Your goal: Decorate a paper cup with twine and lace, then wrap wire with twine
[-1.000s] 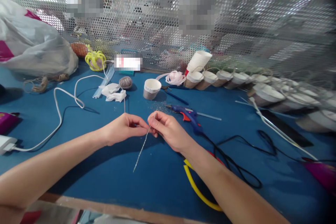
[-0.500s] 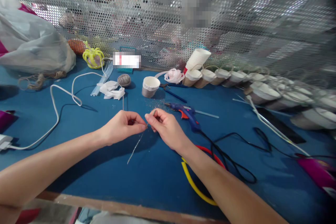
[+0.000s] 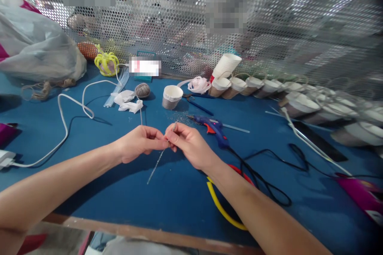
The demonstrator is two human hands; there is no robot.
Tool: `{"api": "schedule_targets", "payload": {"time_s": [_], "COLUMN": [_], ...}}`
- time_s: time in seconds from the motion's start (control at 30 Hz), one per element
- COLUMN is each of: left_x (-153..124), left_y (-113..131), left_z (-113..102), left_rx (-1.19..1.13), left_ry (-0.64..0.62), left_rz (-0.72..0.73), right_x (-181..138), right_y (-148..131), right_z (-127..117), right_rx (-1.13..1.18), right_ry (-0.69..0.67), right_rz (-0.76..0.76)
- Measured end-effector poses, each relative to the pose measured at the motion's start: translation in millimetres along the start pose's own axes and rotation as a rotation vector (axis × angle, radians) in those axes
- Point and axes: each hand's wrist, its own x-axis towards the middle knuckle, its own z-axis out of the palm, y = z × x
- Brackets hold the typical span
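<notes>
My left hand [image 3: 140, 143] and my right hand [image 3: 191, 145] meet over the table, thumbs and fingertips pinched together. Between them they grip a thin, straight grey-white strand [image 3: 154, 166] that slants down toward me; its short upper end pokes out above my right thumb. From the ball of grey yarn [image 3: 143, 90] a length of yarn runs down behind my left hand; where it ends is hidden by the fingers. Just beyond my hands stands a white-rimmed cup [image 3: 172, 97] with a greyish-brown wrap. A blue glue gun [image 3: 215, 126] lies to the right of my right hand.
Several wrapped cups [image 3: 302, 103] crowd the right and back right. Pliers [image 3: 200, 103], pink ribbon [image 3: 199, 85] and crumpled white plastic [image 3: 128, 101] lie farther back. A white cable [image 3: 64, 127] crosses the left; a black cord [image 3: 266, 193] loops at right. Perforated metal mesh [image 3: 179, 36] rises behind.
My hands keep nearly the same place, and the fingertips have drawn slightly closer together. The strand's lower end has shifted a little to the right. The view has tilted slightly.
</notes>
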Motion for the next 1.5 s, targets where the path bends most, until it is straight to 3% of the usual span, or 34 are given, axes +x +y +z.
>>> {"api": "schedule_targets", "payload": {"time_s": [0.13,0.53,0.8,0.93,1.1,1.5], "left_x": [0.4,0.9,0.4,-0.7,-1.2,-0.2], "left_y": [0.5,-6.8,0.5,-0.2,-1.8,-3.5], "left_z": [1.3,2.3,-1.5,-3.6,-1.0,2.7], "left_rx": [0.068,0.247,0.363,0.544,0.582,0.467], "left_ry": [0.070,0.107,0.018,0.058,0.103,0.155], "left_rz": [0.015,0.132,0.175,0.270,0.334,0.223], "right_x": [0.5,-0.8,-0.5,-0.1,-0.1,-0.7], "right_y": [1.8,-0.7,0.7,2.2,2.9,-0.2], "right_z": [0.3,1.6,0.4,0.9,1.6,5.2], "right_rx": [-0.057,-0.310,-0.262,-0.234,-0.209,-0.357], "right_ry": [0.075,0.133,0.108,0.101,0.110,0.186], "right_rz": [0.007,-0.033,0.000,0.011,0.041,-0.018]}}
